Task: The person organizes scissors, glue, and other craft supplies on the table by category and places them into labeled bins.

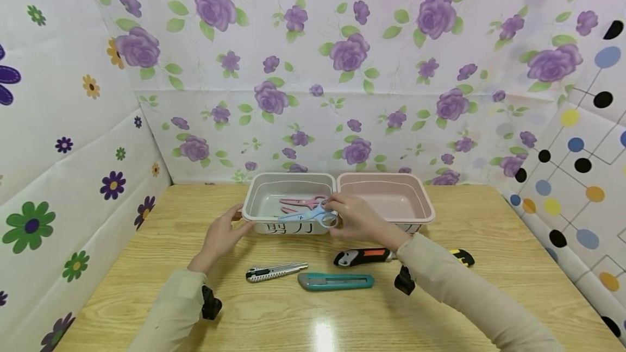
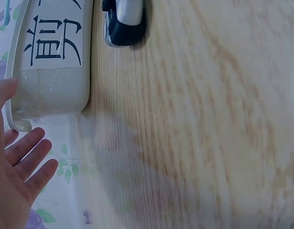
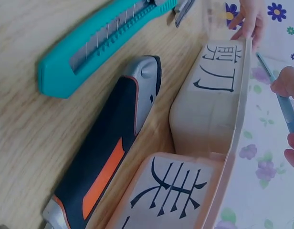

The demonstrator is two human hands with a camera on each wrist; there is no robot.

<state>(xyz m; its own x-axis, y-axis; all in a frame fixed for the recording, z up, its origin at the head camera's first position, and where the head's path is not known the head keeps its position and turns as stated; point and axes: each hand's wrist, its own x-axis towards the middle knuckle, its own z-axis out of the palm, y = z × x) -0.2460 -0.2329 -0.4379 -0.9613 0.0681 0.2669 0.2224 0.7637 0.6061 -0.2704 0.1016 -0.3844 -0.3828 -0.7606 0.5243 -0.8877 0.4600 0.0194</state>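
Note:
My right hand [image 1: 354, 213] pinches a pair of light blue scissors [image 1: 305, 214] by the handle loops. Their closed blades point left over the front of a grey plastic bin [image 1: 251, 200]. Inside that bin lie pink-handled scissors [image 1: 303, 202], partly covered by the blue pair. My left hand [image 1: 222, 235] holds the bin's front left corner. In the left wrist view, its thumb [image 2: 6, 88] lies on the rim while the lower fingers [image 2: 35, 160] stay extended beside the bin. A white label [image 3: 216, 69] with black characters is on the bin's front.
A pink bin [image 1: 425, 208] stands against the grey one's right side. In front lie a silver box cutter [image 1: 276, 272], a teal box cutter [image 1: 337, 281] and a black-orange utility knife [image 1: 367, 256]. A yellow-black tool [image 1: 462, 257] shows partly behind my right sleeve. Patterned cloth backs the wooden table [image 1: 274, 319].

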